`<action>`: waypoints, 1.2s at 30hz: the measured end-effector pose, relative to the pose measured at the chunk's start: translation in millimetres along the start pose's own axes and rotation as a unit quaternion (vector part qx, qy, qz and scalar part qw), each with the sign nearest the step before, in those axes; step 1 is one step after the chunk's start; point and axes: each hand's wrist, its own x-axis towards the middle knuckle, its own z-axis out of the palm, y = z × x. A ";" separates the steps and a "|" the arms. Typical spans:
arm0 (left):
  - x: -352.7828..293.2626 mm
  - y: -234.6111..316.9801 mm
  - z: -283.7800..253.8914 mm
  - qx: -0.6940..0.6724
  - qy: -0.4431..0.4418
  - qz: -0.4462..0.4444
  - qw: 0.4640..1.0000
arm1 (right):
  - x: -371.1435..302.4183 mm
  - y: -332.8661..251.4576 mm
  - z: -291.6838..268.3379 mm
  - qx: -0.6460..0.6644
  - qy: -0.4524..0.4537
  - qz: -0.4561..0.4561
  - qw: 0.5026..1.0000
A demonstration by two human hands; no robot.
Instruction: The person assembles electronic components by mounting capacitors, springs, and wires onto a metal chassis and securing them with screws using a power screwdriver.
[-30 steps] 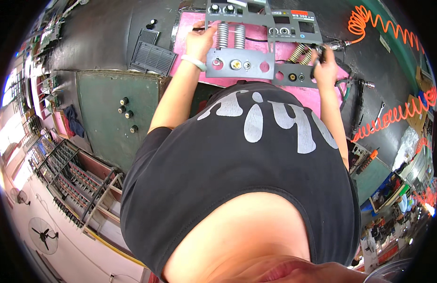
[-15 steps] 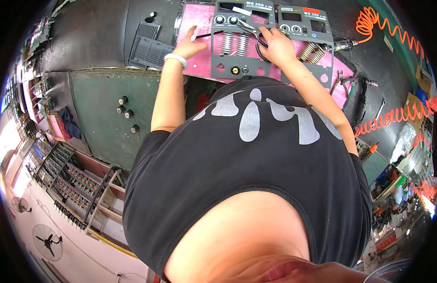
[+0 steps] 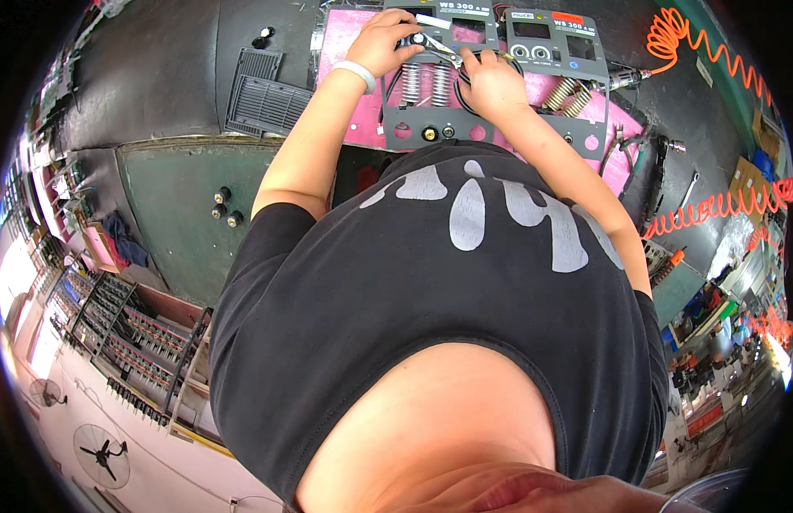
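Observation:
My left hand (image 3: 383, 44) reaches over the upper left of a grey front panel (image 3: 399, 128). Its thumb and fingers are closed near a black-and-silver knob (image 3: 417, 39); what they pinch is hidden. My right hand (image 3: 494, 84) is closed around what looks like pliers (image 3: 437, 46), whose silver jaws point up-left toward the knob. A black cable (image 3: 461, 94) loops beneath that hand. Silver coil springs (image 3: 426, 84) show through the panel's lower part. Beside it on the right is a second grey panel (image 3: 595, 120) with two white dials and brassy coils.
Both panels lie on a pink mat (image 3: 352, 128). Black vent grilles (image 3: 264, 103) are left of it, and several round black connectors (image 3: 219, 197) sit on the green surface. Another pair of pliers (image 3: 619, 147) lies on the right, near orange coiled hoses (image 3: 670, 38).
My left hand has moved right, from the mat's left side onto the panel's knobs, and its spread fingers have closed. My right hand and the pliers have shifted slightly left.

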 end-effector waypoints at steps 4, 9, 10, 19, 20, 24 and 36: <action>-1.7 -0.6 2.2 -0.002 0.002 0.005 1.000 | -1.1 5.3 9.7 0.058 0.002 0.009 0.998; -4.9 -0.5 10.5 -0.010 0.039 0.001 0.999 | -2.4 17.1 24.8 0.121 0.046 -0.006 0.992; -5.7 -0.2 11.6 -0.020 0.043 -0.004 0.999 | -1.7 17.8 26.5 0.121 0.045 -0.006 0.992; -2.8 11.7 3.8 -0.124 0.044 -0.048 0.990 | -1.0 17.5 18.8 0.245 0.025 0.063 0.967; -2.8 12.2 3.5 -0.124 0.044 -0.048 0.990 | -0.8 19.6 19.6 0.251 0.026 0.057 0.966; -0.5 14.4 4.1 -0.121 0.049 -0.038 0.991 | 0.2 28.0 23.4 0.276 0.019 0.046 0.960; -3.0 20.5 -0.5 -0.148 0.070 -0.025 0.986 | 1.2 2.0 20.2 0.151 0.114 -0.014 0.982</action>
